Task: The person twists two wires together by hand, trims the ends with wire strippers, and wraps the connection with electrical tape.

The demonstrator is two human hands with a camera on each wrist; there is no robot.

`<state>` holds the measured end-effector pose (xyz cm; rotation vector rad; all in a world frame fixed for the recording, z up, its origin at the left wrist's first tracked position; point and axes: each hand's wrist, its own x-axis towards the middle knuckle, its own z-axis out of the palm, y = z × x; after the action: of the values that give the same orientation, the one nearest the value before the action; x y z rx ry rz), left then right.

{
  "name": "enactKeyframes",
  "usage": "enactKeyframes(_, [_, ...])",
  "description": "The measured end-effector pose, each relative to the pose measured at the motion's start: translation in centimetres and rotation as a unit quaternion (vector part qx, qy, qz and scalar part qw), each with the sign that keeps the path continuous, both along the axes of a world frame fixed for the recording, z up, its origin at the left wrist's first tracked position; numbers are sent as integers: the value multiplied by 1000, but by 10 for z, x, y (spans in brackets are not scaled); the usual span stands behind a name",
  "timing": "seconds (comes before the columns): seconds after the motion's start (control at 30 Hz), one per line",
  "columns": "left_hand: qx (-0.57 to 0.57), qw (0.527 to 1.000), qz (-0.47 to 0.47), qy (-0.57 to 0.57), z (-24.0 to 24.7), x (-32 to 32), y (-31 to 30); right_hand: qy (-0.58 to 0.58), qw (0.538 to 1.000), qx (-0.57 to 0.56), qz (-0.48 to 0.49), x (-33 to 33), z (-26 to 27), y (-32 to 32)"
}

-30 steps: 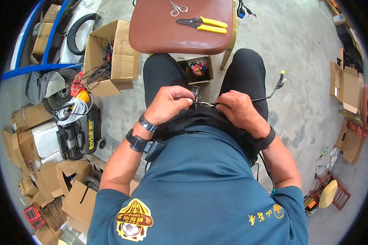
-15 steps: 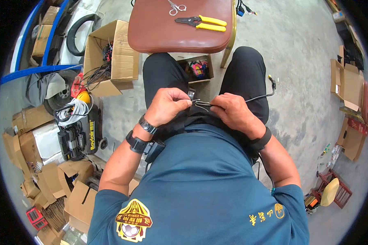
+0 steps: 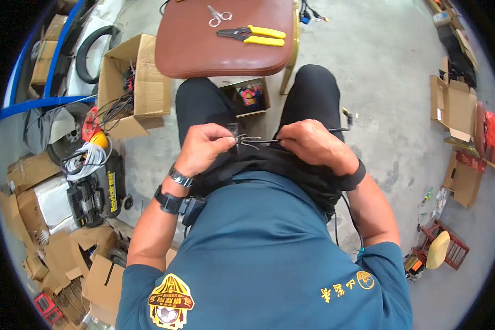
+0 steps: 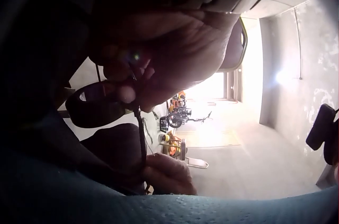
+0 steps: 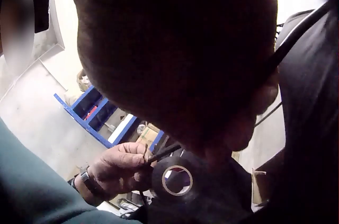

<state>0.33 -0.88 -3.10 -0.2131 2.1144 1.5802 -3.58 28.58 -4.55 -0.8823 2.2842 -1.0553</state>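
My left hand (image 3: 206, 146) pinches the bare-looking wire ends (image 3: 252, 138) of a black cable, over my lap. A roll of black tape (image 5: 177, 180) sits right at the left fingers, also seen in the left wrist view as a dark ring (image 4: 94, 106). My right hand (image 3: 313, 142) grips the black cable (image 3: 335, 130) a short way along, fingers curled around it. Beyond that hand the cable runs over my right knee to a connector (image 3: 346, 118). In the right wrist view, the right palm is dark and hides most of its own fingers.
Ahead stands a brown-topped chair (image 3: 203, 55) bearing yellow-handled wire strippers (image 3: 253, 36) and small scissors (image 3: 219, 16). Under it a small box (image 3: 261, 107) holds colourful pieces. Cardboard boxes (image 3: 148, 77) and a compressor (image 3: 115, 181) stand to the left, more boxes (image 3: 459, 113) to the right.
The whole head view has shifted slightly. My hands have drawn a little further apart, showing more wire between them. The cable's connector end has come closer to my right knee.
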Motion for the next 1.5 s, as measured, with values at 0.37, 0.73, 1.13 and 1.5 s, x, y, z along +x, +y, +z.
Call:
enactKeyframes(0.37, [24,980,28,193,37,1,-1,289,955,-20,-64,-15,33,-10])
enactKeyframes(0.73, [-17,983,44,175,18,12,-5,226,963,-85,-118,0,-4,-23])
enactKeyframes(1.13, [-8,994,-33,108,10,14,-3,170,978,-36,-115,18,-5,-20])
enactKeyframes(1.5, [-31,990,-59,122,12,13,-2,99,995,13,1,7,-4,-15])
